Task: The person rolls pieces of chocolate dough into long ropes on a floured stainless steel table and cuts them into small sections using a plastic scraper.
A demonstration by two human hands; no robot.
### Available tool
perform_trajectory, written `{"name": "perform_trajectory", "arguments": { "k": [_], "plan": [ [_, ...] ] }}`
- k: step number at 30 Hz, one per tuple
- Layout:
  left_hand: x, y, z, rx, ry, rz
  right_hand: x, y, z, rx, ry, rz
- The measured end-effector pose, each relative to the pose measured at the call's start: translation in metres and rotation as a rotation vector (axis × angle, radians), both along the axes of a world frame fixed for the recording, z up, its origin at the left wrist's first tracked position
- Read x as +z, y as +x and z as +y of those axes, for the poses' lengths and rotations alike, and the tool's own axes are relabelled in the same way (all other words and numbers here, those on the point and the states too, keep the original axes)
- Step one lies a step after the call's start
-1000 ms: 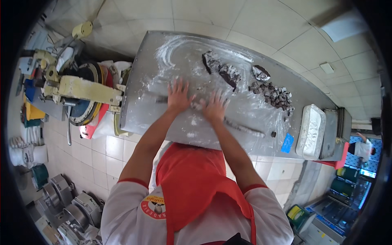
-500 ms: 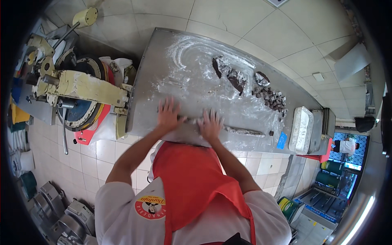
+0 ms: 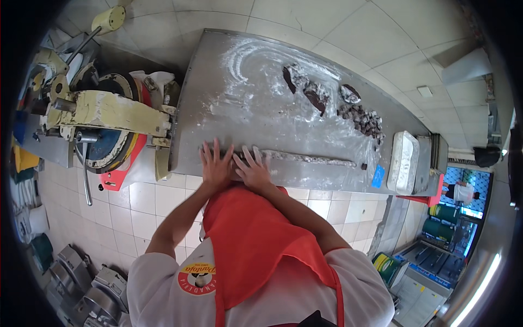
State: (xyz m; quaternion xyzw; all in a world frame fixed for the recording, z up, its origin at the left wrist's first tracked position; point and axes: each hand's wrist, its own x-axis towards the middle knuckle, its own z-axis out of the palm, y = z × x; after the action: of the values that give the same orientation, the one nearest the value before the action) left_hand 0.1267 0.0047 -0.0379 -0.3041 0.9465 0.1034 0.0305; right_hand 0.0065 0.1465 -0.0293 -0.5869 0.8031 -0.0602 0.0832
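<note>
A long thin roll of dark, floured dough (image 3: 310, 158) lies along the near edge of the steel worktable (image 3: 218, 92). My left hand (image 3: 216, 165) and my right hand (image 3: 252, 169) lie flat on the roll's left end, side by side, fingers spread and pressing down. The part of the roll under my palms is hidden. Farther back on the floured top sit dark dough lumps (image 3: 308, 87) and a pile of small cut pieces (image 3: 364, 120).
A cream-coloured dough machine (image 3: 103, 111) with a red base stands against the table's left end. A rectangular metal tin (image 3: 403, 162) and a blue scraper (image 3: 377, 176) sit at the table's right end. Metal moulds (image 3: 81, 283) lie on the tiled floor at lower left.
Both hands have drawn back toward the table's near edge and closer together, rolling the dough. The roll has grown longer and thinner, stretching out to the right.
</note>
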Motion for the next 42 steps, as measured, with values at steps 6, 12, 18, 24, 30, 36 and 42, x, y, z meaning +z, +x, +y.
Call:
{"name": "perform_trajectory", "arguments": {
  "k": [6,12,18,24,30,36,42],
  "plan": [
    [-0.016,-0.093,-0.092,0.088,-0.084,0.055,-0.015,-0.066,-0.074,-0.322,-0.116,0.0],
    [-0.009,-0.027,-0.033,-0.135,-0.061,0.137,-0.014,-0.133,0.051,-0.303,0.02,-0.089],
    [-0.01,-0.106,0.053,-0.311,0.171,0.242,-0.003,-0.268,0.252,-0.359,0.064,0.07],
    [-0.02,-0.213,0.142,-0.441,0.248,0.024,-0.004,-0.317,0.334,-0.397,0.169,0.029],
    [0.02,-0.253,0.255,-0.646,0.097,0.161,-0.004,-0.266,0.31,-0.356,-0.14,0.005],
    [-0.005,-0.332,0.258,-0.368,-0.001,0.036,-0.006,-0.347,0.285,-0.567,-0.143,0.094],
    [0.005,-0.257,0.277,-0.424,0.074,0.137,0.005,-0.355,0.381,-0.834,-0.091,-0.267]
  ]
}}
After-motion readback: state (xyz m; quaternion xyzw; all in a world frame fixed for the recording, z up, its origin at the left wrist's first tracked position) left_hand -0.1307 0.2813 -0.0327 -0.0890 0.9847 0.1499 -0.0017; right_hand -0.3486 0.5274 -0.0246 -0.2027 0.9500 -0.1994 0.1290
